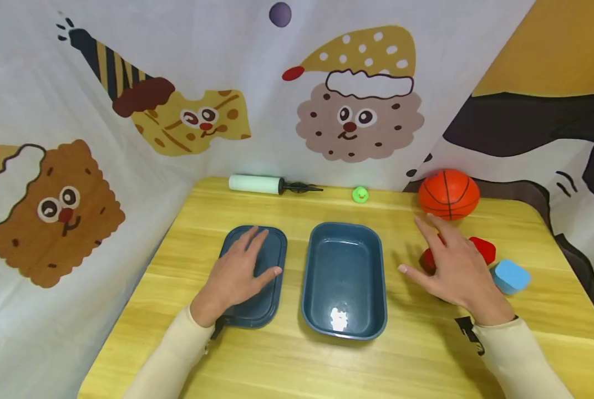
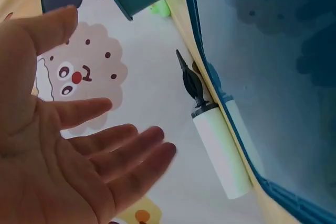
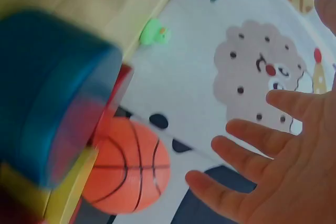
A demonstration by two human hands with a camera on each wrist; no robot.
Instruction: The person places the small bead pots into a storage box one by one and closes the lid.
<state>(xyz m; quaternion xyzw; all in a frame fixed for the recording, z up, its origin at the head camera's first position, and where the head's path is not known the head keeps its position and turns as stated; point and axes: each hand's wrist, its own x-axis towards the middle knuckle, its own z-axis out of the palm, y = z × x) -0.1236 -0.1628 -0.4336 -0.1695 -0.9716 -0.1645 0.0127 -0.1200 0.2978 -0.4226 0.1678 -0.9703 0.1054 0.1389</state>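
My left hand (image 1: 237, 274) hovers over a dark blue lid (image 1: 267, 296) lying flat on the table, its fingers spread. Just right of the lid stands a dark blue rectangular container (image 1: 344, 266), its open top facing up and nothing inside. Above some small blocks, my right hand (image 1: 453, 271) is held with fingers apart and nothing in it. A red block (image 1: 483, 250) and a light blue block (image 1: 511, 277) show beside that hand, and another red piece (image 1: 426, 261) is partly hidden under it. The right wrist view also shows a yellow piece (image 3: 71, 184) there.
A red basketball-patterned ball (image 1: 448, 194) sits at the back right of the wooden table (image 1: 257, 366). Along the back edge lie a pale green hand pump (image 1: 257, 184) with a black nozzle and a small green duck (image 1: 360, 194). A printed cloth (image 1: 257, 44) hangs behind.
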